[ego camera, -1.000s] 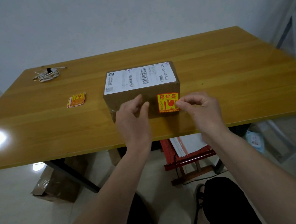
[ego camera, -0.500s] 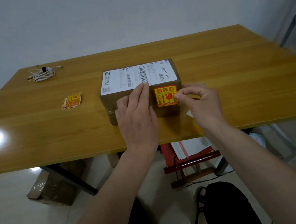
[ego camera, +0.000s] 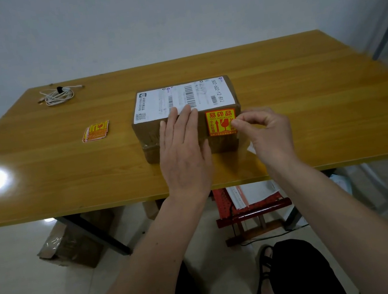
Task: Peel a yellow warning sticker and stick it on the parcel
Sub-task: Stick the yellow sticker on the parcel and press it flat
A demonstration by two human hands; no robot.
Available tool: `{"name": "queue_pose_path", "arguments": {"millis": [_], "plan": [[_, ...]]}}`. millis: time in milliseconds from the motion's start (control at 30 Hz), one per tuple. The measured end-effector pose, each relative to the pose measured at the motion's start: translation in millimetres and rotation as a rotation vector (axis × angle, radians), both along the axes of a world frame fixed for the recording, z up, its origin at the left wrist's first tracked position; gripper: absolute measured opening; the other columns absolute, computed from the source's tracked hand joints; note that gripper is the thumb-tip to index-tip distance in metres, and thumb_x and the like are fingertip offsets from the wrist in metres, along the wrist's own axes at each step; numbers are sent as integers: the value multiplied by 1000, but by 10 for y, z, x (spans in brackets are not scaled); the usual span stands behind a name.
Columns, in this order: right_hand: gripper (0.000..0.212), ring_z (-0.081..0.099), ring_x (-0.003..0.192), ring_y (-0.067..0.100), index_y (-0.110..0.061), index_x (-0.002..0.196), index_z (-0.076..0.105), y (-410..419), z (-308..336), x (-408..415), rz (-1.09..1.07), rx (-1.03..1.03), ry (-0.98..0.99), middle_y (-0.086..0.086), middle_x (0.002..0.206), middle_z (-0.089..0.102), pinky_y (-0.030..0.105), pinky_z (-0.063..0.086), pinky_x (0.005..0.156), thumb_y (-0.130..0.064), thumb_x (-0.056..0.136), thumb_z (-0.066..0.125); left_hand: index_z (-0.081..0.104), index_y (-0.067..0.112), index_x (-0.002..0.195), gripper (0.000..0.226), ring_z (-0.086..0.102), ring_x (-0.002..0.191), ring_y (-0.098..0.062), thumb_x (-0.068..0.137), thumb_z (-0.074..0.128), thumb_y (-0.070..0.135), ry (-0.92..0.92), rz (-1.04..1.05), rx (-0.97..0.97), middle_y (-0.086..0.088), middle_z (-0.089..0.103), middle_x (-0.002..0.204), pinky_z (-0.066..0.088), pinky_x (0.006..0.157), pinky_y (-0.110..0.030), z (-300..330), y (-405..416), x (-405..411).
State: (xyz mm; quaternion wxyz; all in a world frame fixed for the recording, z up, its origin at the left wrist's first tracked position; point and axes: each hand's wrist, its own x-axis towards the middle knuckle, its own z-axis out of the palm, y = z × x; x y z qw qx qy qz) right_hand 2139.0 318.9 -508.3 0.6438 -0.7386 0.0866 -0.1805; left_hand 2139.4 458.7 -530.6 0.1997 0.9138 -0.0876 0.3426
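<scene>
**Sticker on parcel's near face, both hands at the box**

Left hand flat, fingers spread straight, pressed on parcel near face. Right hand curled, thumb and forefinger pinched at right edge of yellow warning sticker on that face. Spare stickers left of parcel; white cable far-left of it.
</scene>
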Motion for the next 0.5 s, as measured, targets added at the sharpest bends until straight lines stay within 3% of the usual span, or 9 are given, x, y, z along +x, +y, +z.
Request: {"name": "queue_pose_path", "arguments": {"millis": [500], "plan": [[12, 60, 98, 11, -25, 71, 68, -10, -15, 35, -1, 6, -8, 3, 104, 64, 19, 49, 80, -17, 77, 74, 37, 12, 141, 67, 25, 143, -22, 82, 68, 16, 10, -20, 36, -6, 40, 149, 15, 117, -39, -33, 14, -15]]}}
